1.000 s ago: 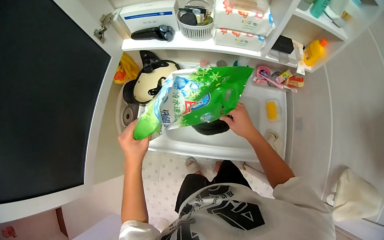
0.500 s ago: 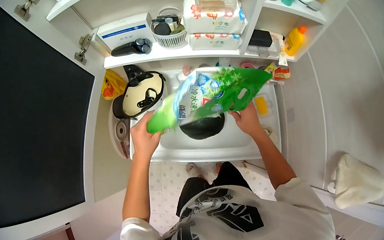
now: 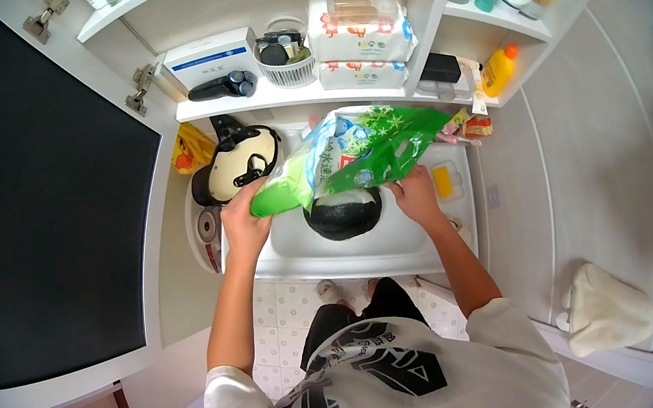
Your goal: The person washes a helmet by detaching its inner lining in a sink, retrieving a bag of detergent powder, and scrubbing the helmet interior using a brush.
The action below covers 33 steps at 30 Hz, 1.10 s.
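A green and white detergent bag (image 3: 353, 153) is held up sideways over the white sink (image 3: 291, 251). My left hand (image 3: 246, 219) is closed on the bag's left end. At the bag's lower right edge, my right hand (image 3: 415, 191) grips it with pinched fingers. Beneath the bag, a dark rounded object (image 3: 344, 216) with a pale inside sits in the basin, partly hidden by the bag. A black and cream helmet-like item (image 3: 236, 166) lies at the sink's back left.
Above the sink, a shelf (image 3: 277, 92) holds a shaver (image 3: 221, 86), a white basket (image 3: 289, 70) and wipes packs (image 3: 360, 36). An orange bottle (image 3: 500, 71) stands at the right. A yellow sponge (image 3: 444, 182) lies on the sink's right side. An open mirror door (image 3: 52, 209) fills the left.
The view has shifted, so the shelf appears further left. The bag has moved up a little relative to the sink, showing more of the dark object beneath. Both hands still hold the bag.
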Motion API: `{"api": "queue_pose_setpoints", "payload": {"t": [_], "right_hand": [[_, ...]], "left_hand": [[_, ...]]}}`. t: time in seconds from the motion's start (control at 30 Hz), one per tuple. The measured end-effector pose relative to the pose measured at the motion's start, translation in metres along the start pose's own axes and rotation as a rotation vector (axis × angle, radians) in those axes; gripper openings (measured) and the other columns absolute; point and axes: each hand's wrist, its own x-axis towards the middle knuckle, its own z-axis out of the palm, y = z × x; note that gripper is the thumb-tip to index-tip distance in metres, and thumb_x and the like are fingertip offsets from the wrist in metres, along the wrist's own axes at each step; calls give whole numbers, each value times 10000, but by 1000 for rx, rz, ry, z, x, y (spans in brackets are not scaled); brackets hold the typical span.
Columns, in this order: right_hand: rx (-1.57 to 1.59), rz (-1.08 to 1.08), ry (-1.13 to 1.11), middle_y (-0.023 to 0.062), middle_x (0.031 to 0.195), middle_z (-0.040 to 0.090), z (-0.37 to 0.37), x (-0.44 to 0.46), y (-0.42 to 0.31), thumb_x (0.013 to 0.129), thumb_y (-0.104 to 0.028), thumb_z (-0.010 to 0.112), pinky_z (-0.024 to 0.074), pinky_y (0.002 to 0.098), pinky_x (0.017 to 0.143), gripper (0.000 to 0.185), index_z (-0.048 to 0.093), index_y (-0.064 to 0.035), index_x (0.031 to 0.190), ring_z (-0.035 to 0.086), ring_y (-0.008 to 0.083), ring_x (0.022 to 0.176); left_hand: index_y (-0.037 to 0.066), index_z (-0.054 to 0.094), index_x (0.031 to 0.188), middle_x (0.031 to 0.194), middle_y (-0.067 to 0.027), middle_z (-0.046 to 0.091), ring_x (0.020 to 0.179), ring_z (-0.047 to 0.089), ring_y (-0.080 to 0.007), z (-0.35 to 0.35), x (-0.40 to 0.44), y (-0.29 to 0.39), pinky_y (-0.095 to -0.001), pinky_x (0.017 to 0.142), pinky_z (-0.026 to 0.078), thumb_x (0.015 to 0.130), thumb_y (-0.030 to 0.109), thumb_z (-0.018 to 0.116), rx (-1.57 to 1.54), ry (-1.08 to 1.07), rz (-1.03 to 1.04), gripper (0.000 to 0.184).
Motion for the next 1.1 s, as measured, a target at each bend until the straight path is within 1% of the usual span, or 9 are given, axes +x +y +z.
{"api": "queue_pose_setpoints", "payload": {"t": [0.2, 0.3, 0.5, 0.63, 0.7, 0.77, 0.9, 1.0, 1.1], "right_hand": [[-33, 51, -6, 171, 913, 674, -4, 13, -5, 779, -102, 762, 473, 497, 751, 210, 710, -78, 981, 608, 415, 822], [-50, 99, -76, 104, 994, 689, -1, 12, -4, 793, -141, 726, 450, 459, 805, 224, 721, -116, 1016, 609, 322, 992], [38, 34, -48, 126, 992, 685, 10, 19, -17, 804, -138, 721, 459, 466, 817, 219, 719, -110, 1021, 608, 340, 985], [201, 55, -1, 140, 959, 678, 28, 20, -24, 812, -120, 724, 468, 456, 831, 192, 703, -76, 998, 608, 344, 961], [396, 150, 8, 139, 924, 672, 35, 22, -28, 809, -104, 732, 471, 429, 831, 179, 692, -51, 976, 613, 326, 918], [526, 198, -23, 126, 894, 663, 28, 31, -40, 800, -95, 749, 468, 398, 817, 170, 686, -37, 947, 609, 297, 869], [638, 110, 2, 103, 863, 654, 25, 50, -76, 796, -77, 770, 461, 355, 776, 157, 683, -17, 913, 591, 246, 796], [668, 105, -29, 105, 902, 677, 20, 67, -107, 826, -94, 768, 482, 346, 810, 150, 689, -12, 922, 632, 249, 882], [660, 51, -20, 122, 955, 695, 17, 76, -131, 846, -96, 766, 492, 334, 873, 153, 694, -6, 948, 657, 250, 994]], "left_hand": [[63, 707, 1056, 935, -139, 726, 835, 713, -320, 5, 4, 2, -353, 728, 569, 714, 1, 759, -1, -4, 17, 352], [63, 710, 1058, 934, -138, 726, 830, 713, -316, 1, 7, 4, -351, 729, 569, 722, 3, 757, 26, 15, 38, 344], [55, 716, 1053, 949, -142, 725, 837, 713, -315, -17, 1, -6, -349, 738, 569, 735, 16, 759, 71, 61, 0, 323], [26, 705, 1055, 942, -153, 721, 832, 709, -307, -32, -32, -30, -332, 769, 546, 746, -8, 744, 79, 203, -103, 314], [-18, 693, 1028, 899, -106, 712, 818, 658, -178, -31, -67, -62, -312, 771, 519, 818, 37, 758, -125, 271, -433, 227], [-38, 665, 1048, 947, -64, 702, 821, 636, -149, -28, -99, -85, -307, 751, 523, 919, 133, 730, -229, 423, -638, 224], [-28, 517, 1307, 1211, -109, 630, 1057, 607, -190, -21, -124, -71, -341, 937, 495, 999, 168, 629, -607, 624, -930, 382], [-17, 482, 1341, 1258, -113, 617, 1073, 620, -200, 2, -158, -93, -358, 925, 521, 1038, 175, 559, -976, 704, -970, 367], [40, 408, 1420, 1363, -100, 568, 1194, 599, -253, 18, -177, -79, -413, 994, 514, 1054, 326, 516, -1245, 617, -1058, 477]]}}
